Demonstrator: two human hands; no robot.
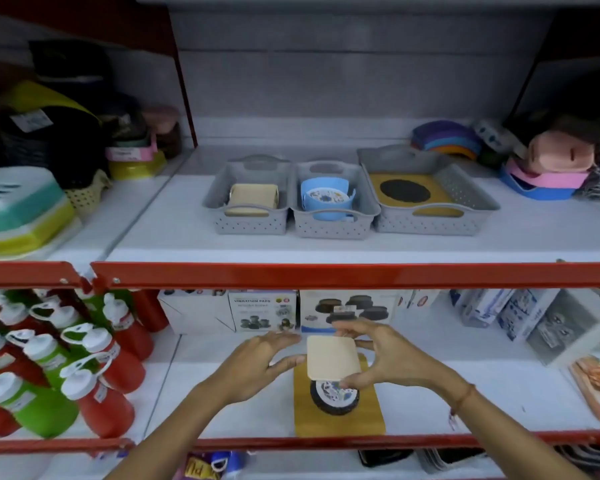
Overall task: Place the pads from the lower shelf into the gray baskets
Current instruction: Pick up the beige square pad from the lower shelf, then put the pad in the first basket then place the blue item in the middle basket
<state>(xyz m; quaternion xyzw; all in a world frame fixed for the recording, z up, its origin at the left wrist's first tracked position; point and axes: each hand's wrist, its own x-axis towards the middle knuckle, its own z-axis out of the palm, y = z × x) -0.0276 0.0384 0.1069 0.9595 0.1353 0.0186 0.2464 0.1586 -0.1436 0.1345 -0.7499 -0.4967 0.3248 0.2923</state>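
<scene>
Lettering on a box [262, 310] behind the hands reads "VIBRATION PADS". Right hand [383, 355] pinches a beige square pad [331, 358] over the lower shelf [482, 382]; left hand [257, 365], fingers spread, touches its edge (holding nothing). Above, three gray baskets: left basket [250, 220] holds beige pads, middle basket [333, 226] blue round ones, right basket [430, 223] a yellow mat with a dark disc.

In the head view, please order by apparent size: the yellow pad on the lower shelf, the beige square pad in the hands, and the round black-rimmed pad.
1. Yellow pad, clearly largest.
2. Beige square pad, raised by the right hand, so nearness may enlarge it.
3. Round black-rimmed pad, partly hidden; uncertain against the beige one.
</scene>
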